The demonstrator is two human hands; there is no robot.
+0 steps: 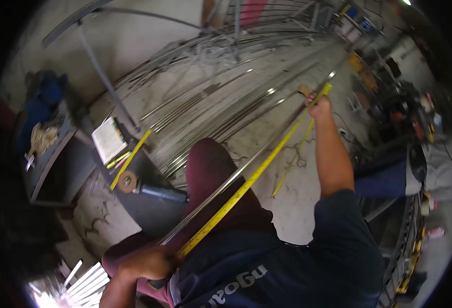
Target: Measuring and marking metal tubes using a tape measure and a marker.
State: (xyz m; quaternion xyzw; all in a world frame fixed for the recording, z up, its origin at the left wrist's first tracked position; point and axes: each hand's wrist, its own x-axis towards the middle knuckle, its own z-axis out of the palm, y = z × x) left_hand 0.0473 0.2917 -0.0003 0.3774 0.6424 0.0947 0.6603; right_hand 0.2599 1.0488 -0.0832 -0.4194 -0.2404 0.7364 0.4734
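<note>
A long shiny metal bar (242,168) slants across my lap, from lower left to upper right. Alongside it runs a yellow tape measure (240,193), its blade drawn out between my hands. My left hand (149,264), low by my thigh, is closed round the tape's lower end at the bar's near end; its fingertips are hidden. With my right arm stretched out, my right hand (319,106) is closed round the bar near its far end, the tape pressed against it. A loose yellow length (294,158) hangs below that hand toward the floor.
On a dark bench (149,213) to the left lie an angle grinder (162,192), an open notebook (109,139), pens (118,160) and a yellow strip (131,159). Several metal bars (221,115) cover the floor ahead. A grey metal frame (100,66) stands behind; tools (411,115) crowd the right.
</note>
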